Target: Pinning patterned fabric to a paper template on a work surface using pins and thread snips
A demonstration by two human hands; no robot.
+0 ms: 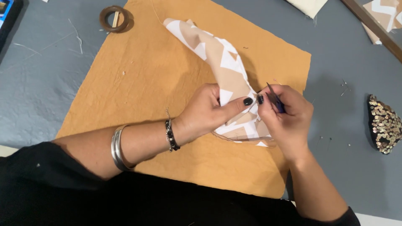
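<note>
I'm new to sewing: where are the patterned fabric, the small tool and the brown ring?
Patterned fabric (217, 54): head view, middle of its strip.
Small tool (274, 99): head view, its shaft above the right hand.
Brown ring (114, 19): head view, its rim.

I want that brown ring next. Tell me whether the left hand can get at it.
Probably yes: the brown ring lies uncovered at the mustard cloth's corner, but the left hand is pinching the patterned fabric.

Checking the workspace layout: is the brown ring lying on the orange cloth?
No, the brown ring lies on the grey table, just off the orange cloth.

A sewing workshop: cloth pieces (176, 75), loose threads (77, 35) and pins (344, 86) across a grey table (37, 83).
</note>
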